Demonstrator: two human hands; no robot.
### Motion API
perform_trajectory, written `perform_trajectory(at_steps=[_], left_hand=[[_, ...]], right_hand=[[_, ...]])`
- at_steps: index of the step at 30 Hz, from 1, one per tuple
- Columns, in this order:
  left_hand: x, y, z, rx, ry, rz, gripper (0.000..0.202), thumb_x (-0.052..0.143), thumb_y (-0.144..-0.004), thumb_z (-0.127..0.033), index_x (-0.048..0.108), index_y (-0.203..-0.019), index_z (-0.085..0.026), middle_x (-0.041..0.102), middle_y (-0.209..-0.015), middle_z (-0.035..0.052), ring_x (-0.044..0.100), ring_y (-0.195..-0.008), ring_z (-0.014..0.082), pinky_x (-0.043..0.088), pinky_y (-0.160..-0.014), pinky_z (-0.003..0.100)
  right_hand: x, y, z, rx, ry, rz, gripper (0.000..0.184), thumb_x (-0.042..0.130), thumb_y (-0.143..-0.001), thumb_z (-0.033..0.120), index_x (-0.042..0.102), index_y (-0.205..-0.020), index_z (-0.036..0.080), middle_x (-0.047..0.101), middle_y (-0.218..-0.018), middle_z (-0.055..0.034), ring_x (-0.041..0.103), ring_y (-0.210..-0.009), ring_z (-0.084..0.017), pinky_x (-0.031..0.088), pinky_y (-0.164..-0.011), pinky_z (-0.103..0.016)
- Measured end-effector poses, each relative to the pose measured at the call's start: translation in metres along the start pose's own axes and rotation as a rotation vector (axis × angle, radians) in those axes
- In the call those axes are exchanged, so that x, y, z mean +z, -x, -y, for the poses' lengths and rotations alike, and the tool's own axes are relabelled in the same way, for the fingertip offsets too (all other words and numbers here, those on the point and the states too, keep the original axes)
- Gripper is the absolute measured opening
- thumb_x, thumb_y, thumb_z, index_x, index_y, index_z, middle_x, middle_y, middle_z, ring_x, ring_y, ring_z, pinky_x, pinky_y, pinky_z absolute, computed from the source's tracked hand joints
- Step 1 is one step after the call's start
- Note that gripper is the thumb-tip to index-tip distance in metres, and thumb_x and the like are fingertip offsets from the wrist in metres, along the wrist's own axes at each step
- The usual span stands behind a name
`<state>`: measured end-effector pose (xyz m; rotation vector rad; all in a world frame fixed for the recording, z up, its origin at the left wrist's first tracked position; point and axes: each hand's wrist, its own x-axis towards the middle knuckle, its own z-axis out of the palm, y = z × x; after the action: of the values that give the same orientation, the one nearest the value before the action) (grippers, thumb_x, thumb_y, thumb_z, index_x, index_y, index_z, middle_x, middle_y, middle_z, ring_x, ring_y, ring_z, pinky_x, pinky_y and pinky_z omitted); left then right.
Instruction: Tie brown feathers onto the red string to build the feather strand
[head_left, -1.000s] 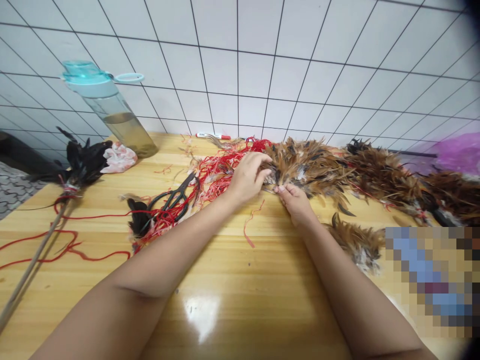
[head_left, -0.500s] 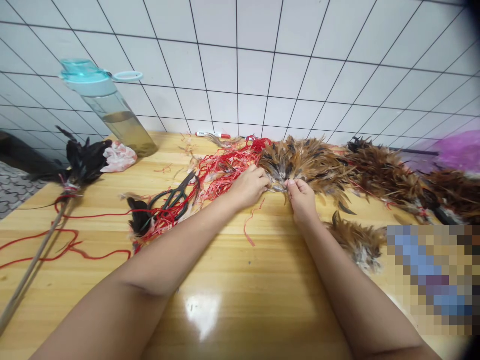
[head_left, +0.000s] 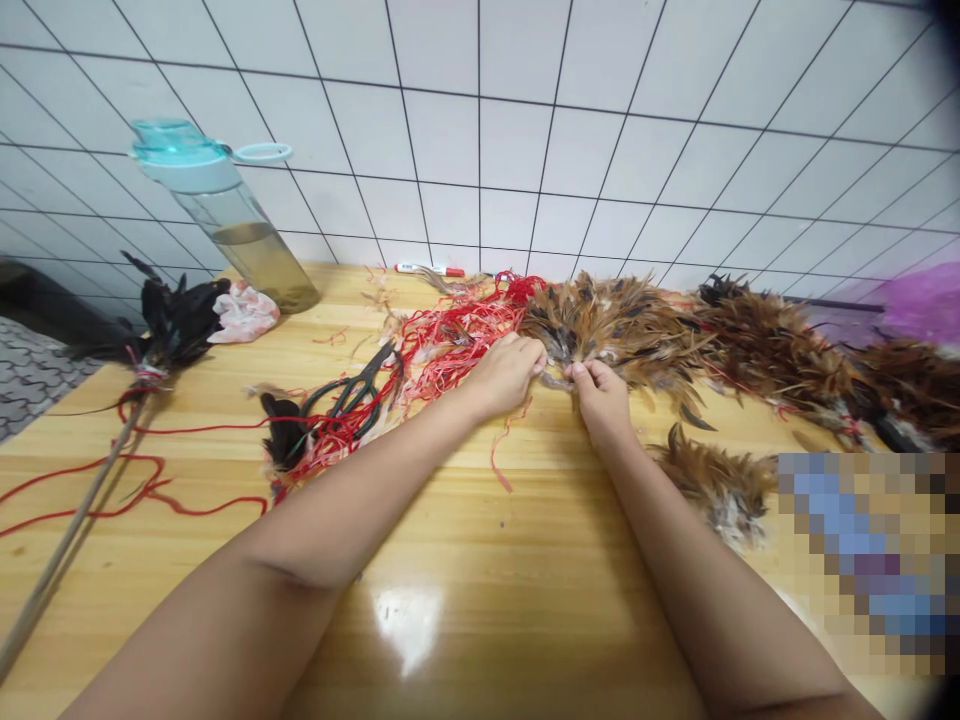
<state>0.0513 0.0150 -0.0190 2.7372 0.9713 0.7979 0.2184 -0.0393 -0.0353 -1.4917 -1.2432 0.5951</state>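
Observation:
A long strip of brown feathers (head_left: pixel 637 325) lies across the back of the wooden table (head_left: pixel 465 560). My left hand (head_left: pixel 506 375) is closed, its fingertips pinching the near edge of the strip at its left end. My right hand (head_left: pixel 600 400) is closed beside it, pinching the same edge with thumb and fingers. The two hands almost touch. A tangle of red string (head_left: pixel 442 345) lies just left of my left hand. A loose red strand (head_left: pixel 501 455) trails on the table below it.
Black scissors (head_left: pixel 352 395) lie in the red string. A water bottle (head_left: pixel 225 215) stands at the back left, with a black feather duster on a stick (head_left: pixel 161 330) beside it. A small brown feather tuft (head_left: pixel 712 485) lies near my right forearm. A red-capped marker (head_left: pixel 429 269) lies by the tiled wall.
My left hand came down off the top of the feathers to their near edge and closed. My right hand moved slightly up to meet it.

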Motion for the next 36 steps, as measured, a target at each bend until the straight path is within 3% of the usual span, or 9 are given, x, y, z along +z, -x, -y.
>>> perform_trajectory(at_steps=[4, 12, 18, 22, 29, 36], left_hand=[[-0.005, -0.002, -0.002, -0.004, 0.051, 0.011, 0.010, 0.044, -0.087, -0.012, 0.051, -0.087, -0.019, 0.058, -0.081, 0.0027, 0.049, -0.076, 0.0183, 0.036, -0.069, 0.030], [-0.002, -0.005, 0.001, 0.058, 0.174, -0.017, 0.010, 0.045, -0.090, -0.018, 0.055, -0.088, -0.017, 0.061, -0.086, 0.0042, 0.053, -0.083, 0.0173, 0.041, -0.075, 0.029], [-0.006, -0.005, 0.000, 0.104, 0.123, -0.035, 0.014, 0.043, -0.092, -0.018, 0.056, -0.087, -0.017, 0.061, -0.084, 0.0048, 0.052, -0.082, 0.0177, 0.041, -0.077, 0.030], [-0.007, -0.004, -0.003, 0.117, 0.097, -0.041, 0.016, 0.041, -0.093, -0.019, 0.056, -0.089, -0.017, 0.060, -0.085, 0.0048, 0.051, -0.083, 0.0176, 0.041, -0.078, 0.029], [-0.013, -0.004, -0.009, 0.147, -0.063, 0.003, 0.021, 0.039, -0.094, -0.020, 0.059, -0.090, -0.015, 0.060, -0.087, 0.0080, 0.050, -0.084, 0.0192, 0.039, -0.078, 0.031], [-0.019, -0.004, -0.013, 0.215, -0.228, 0.052, 0.021, 0.042, -0.095, -0.027, 0.059, -0.093, -0.015, 0.058, -0.090, 0.0095, 0.049, -0.087, 0.0210, 0.037, -0.078, 0.033]], right_hand=[[0.000, -0.001, -0.001, -0.007, 0.037, 0.016, 0.030, 0.050, -0.080, 0.043, 0.065, -0.074, 0.017, 0.058, -0.063, 0.0006, 0.048, -0.061, -0.014, 0.037, -0.062, -0.027], [-0.002, -0.002, 0.004, -0.051, 0.171, 0.073, 0.026, 0.051, -0.078, 0.036, 0.069, -0.072, 0.018, 0.067, -0.071, -0.0032, 0.055, -0.067, -0.017, 0.041, -0.067, -0.029], [-0.002, -0.003, 0.001, -0.043, 0.187, 0.052, 0.025, 0.051, -0.079, 0.035, 0.069, -0.072, 0.019, 0.069, -0.075, -0.0039, 0.058, -0.072, -0.018, 0.042, -0.071, -0.030], [-0.002, -0.003, 0.001, -0.047, 0.191, 0.039, 0.024, 0.052, -0.078, 0.035, 0.067, -0.067, 0.019, 0.065, -0.067, -0.0027, 0.055, -0.066, -0.018, 0.040, -0.067, -0.030], [0.000, -0.003, 0.004, -0.108, 0.149, 0.138, 0.022, 0.054, -0.076, 0.033, 0.067, -0.065, 0.019, 0.065, -0.067, -0.0023, 0.054, -0.065, -0.017, 0.040, -0.066, -0.029], [0.001, -0.004, 0.000, -0.066, 0.114, 0.188, 0.025, 0.056, -0.074, 0.038, 0.063, -0.062, 0.017, 0.056, -0.059, -0.0002, 0.048, -0.061, -0.015, 0.036, -0.061, -0.028]])
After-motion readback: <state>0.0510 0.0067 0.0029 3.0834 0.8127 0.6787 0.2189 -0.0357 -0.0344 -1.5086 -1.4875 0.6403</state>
